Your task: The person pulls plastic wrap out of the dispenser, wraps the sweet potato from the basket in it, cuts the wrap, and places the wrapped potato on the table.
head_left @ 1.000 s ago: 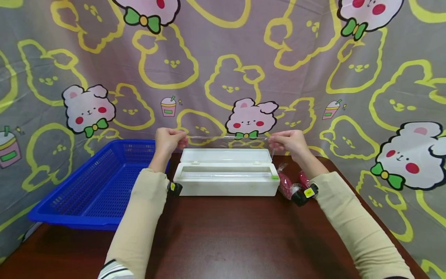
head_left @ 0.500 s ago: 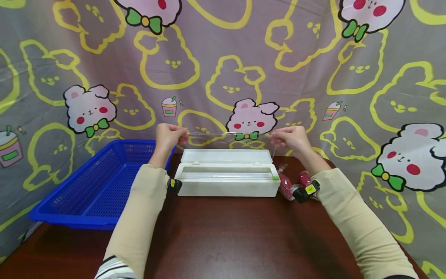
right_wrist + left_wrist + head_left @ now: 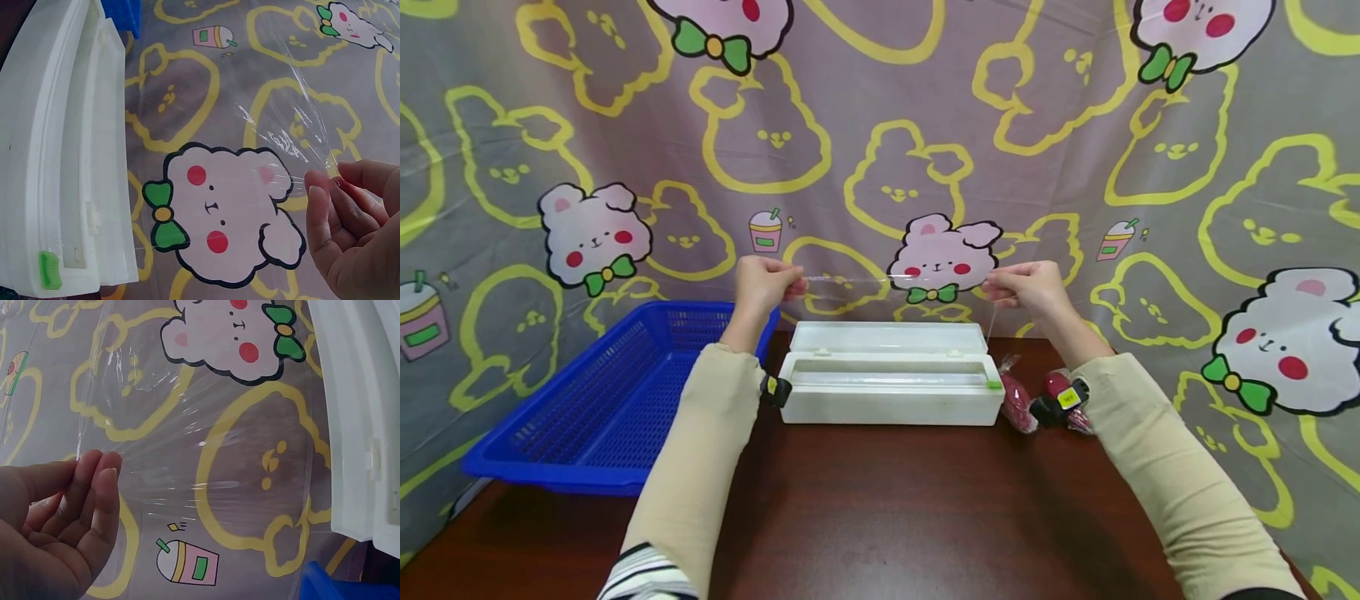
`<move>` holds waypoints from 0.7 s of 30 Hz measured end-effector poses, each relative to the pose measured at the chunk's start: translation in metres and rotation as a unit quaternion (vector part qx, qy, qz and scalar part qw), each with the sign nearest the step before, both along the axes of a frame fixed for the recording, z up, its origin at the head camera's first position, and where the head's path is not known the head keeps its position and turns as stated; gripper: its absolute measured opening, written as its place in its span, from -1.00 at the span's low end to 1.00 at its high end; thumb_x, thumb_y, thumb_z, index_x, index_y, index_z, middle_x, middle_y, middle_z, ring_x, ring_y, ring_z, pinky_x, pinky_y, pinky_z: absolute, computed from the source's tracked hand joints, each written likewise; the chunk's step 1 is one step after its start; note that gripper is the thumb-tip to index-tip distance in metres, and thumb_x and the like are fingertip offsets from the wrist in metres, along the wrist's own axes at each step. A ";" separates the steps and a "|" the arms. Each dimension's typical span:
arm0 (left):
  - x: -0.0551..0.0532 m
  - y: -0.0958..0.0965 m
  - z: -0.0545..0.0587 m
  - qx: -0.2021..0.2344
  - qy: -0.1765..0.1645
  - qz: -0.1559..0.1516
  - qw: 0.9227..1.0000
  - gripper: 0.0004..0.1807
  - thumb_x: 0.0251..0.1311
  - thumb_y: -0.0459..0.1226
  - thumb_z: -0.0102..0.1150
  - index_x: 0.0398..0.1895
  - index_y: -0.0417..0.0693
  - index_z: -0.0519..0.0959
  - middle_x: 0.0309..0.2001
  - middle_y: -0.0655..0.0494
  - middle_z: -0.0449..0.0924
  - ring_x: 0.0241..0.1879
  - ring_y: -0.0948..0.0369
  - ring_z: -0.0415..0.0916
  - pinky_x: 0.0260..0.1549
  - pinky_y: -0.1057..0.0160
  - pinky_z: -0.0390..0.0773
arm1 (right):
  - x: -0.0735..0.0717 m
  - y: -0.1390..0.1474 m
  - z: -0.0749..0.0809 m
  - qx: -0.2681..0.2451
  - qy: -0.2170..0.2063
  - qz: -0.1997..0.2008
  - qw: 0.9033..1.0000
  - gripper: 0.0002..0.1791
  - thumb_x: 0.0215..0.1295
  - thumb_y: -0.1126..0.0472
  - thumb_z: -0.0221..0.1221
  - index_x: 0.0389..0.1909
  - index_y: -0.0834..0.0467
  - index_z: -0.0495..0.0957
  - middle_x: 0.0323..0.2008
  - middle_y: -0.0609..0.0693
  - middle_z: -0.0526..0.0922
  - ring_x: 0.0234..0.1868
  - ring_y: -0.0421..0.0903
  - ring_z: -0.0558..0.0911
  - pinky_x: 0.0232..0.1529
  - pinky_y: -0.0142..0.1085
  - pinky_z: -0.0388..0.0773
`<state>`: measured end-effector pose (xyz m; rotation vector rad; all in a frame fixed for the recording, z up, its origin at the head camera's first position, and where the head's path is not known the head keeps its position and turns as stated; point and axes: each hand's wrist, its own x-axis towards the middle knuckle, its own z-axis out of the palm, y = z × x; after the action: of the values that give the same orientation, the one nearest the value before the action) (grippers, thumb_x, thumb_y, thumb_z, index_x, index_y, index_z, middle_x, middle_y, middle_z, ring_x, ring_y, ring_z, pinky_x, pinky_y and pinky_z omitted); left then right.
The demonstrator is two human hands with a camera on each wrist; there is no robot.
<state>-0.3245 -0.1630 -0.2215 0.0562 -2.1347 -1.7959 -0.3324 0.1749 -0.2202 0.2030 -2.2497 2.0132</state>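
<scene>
A sheet of clear plastic wrap (image 3: 181,450) is stretched between my two hands, above and behind a white wrap dispenser box (image 3: 891,407). My left hand (image 3: 766,286) pinches one upper corner between thumb and fingertips; in the left wrist view, creases fan out from that pinch. The other upper corner is pinched by my right hand (image 3: 1028,287), with fine folds running from its fingertips (image 3: 322,181). The dispenser's lid (image 3: 887,337) stands raised at the back. Inside its slot the roll (image 3: 887,379) shows as a pale strip. A green slider (image 3: 50,270) sits at the box's right end.
A blue plastic basket (image 3: 572,475) stands left of the dispenser, close to my left forearm. To the right, near my right wrist, lie red items in clear plastic (image 3: 1018,404). A patterned curtain (image 3: 880,83) hangs behind the brown table (image 3: 880,517).
Both hands have risen a little, lifting the wrap's top edge higher above the dispenser. The box and basket have stayed in place.
</scene>
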 end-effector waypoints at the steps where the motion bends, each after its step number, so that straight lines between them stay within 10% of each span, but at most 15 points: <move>1: 0.000 0.000 0.001 -0.001 0.001 0.000 1.000 -0.74 0.09 -0.43 0.13 -0.22 -0.55 0.51 -0.73 0.17 0.51 -0.71 0.31 0.52 -0.58 0.31 0.55 | 0.000 0.000 0.001 -0.008 0.002 0.005 1.000 -0.83 0.15 0.35 0.15 -0.60 0.13 0.59 -0.66 -0.06 0.62 -0.60 -0.18 0.62 -0.58 -0.39 0.53; 21: 0.000 0.003 0.014 -0.016 0.006 0.025 1.000 -0.76 0.10 -0.38 0.15 -0.25 -0.46 0.55 -0.64 0.06 0.55 -0.67 0.28 0.54 -0.60 0.33 0.54 | 0.002 0.002 0.013 -0.004 0.021 -0.013 1.000 -0.87 0.12 0.31 0.19 -0.57 0.19 0.63 -0.63 -0.02 0.62 -0.61 -0.15 0.62 -0.52 -0.33 0.55</move>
<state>-0.3245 -0.1604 -0.2072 0.0888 -2.1345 -1.7298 -0.3301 0.1765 -0.2074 0.2105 -2.2082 1.9855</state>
